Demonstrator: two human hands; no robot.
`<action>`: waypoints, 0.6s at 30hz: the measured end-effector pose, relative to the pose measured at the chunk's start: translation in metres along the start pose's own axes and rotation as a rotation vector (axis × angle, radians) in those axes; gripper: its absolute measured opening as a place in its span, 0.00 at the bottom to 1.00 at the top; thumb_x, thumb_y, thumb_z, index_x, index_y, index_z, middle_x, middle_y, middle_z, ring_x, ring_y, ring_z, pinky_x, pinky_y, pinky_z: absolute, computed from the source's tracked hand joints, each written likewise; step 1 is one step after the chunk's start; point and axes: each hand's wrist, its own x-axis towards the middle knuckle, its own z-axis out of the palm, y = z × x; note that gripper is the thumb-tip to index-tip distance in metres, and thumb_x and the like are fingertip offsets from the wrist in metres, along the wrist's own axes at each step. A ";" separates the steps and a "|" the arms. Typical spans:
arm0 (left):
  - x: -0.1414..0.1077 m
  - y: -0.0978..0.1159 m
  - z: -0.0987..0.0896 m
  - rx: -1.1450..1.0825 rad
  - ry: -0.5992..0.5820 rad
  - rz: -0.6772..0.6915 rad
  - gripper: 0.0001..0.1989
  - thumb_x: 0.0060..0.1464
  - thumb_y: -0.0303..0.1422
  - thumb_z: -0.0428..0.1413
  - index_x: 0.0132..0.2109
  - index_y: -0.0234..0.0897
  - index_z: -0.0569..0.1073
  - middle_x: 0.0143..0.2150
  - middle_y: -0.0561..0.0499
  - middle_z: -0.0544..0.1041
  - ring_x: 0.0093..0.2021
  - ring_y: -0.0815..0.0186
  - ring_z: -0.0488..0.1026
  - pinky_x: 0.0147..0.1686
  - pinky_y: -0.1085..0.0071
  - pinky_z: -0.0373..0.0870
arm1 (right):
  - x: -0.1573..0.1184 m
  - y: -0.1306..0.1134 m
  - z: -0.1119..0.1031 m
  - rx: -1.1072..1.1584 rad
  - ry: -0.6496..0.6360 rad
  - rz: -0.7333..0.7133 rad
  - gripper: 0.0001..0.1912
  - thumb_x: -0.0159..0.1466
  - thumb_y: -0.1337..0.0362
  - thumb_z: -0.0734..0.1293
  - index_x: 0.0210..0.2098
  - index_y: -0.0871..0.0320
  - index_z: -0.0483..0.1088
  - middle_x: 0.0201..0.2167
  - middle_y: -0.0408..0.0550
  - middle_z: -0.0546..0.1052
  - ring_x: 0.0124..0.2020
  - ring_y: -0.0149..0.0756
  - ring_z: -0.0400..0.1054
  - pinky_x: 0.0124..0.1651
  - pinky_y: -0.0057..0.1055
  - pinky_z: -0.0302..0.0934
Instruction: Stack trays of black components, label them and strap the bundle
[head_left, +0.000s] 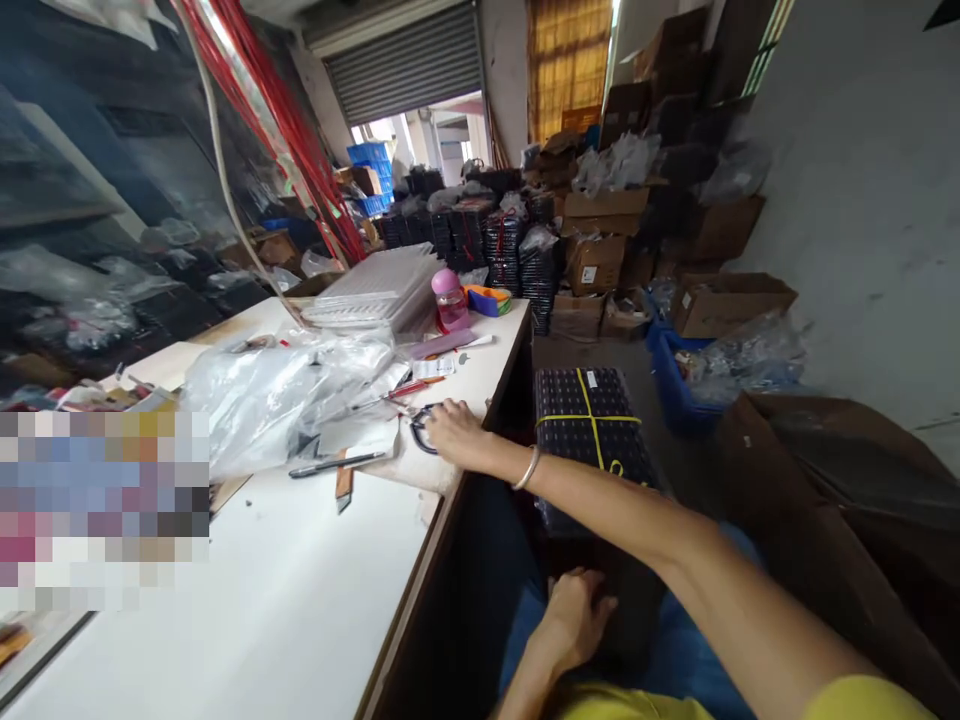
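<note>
My right hand (454, 435), with a bracelet on the wrist, reaches across to the white table (330, 580). Its fingers are curled on the dark handles of a pair of scissors (422, 432) near the table's edge. Low over my lap hangs my left hand (576, 612), its fingers loosely bent and apart, with nothing visible in them. Left of the scissors lie a black pen (337, 465) and a cutter with an orange-brown handle (344, 485). A red slim tool (407, 389) rests just beyond. Clear plastic bags (285, 395) spread over the table's middle.
Beside the table stands a dark patterned stack (559, 390) tied with yellow ribbon. A pink bottle (450, 300), a tape roll (489, 301) and piled white sheets (375, 285) sit at the table's far end. Cardboard boxes (780, 480) and a blue bin (667, 370) are at right.
</note>
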 end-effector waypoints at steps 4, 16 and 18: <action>-0.002 0.034 -0.038 -0.087 -0.035 0.194 0.17 0.56 0.35 0.51 0.50 0.37 0.74 0.43 0.46 0.78 0.43 0.57 0.74 0.45 0.63 0.69 | -0.042 0.022 -0.006 -0.038 0.105 -0.077 0.12 0.67 0.66 0.56 0.37 0.61 0.71 0.40 0.54 0.74 0.44 0.43 0.64 0.49 0.43 0.55; 0.194 0.105 -0.058 0.611 0.582 -0.001 0.32 0.57 0.45 0.50 0.65 0.36 0.56 0.68 0.38 0.51 0.67 0.43 0.46 0.57 0.42 0.55 | -0.348 0.284 0.021 0.345 0.430 0.634 0.13 0.63 0.52 0.60 0.38 0.47 0.74 0.32 0.47 0.80 0.31 0.41 0.75 0.30 0.35 0.69; 0.210 0.104 -0.049 0.709 0.500 -0.085 0.40 0.53 0.52 0.50 0.67 0.38 0.49 0.70 0.38 0.45 0.68 0.42 0.41 0.59 0.39 0.48 | -0.392 0.290 0.027 0.397 0.326 0.708 0.17 0.63 0.47 0.59 0.32 0.46 0.74 0.26 0.43 0.79 0.25 0.37 0.74 0.22 0.29 0.68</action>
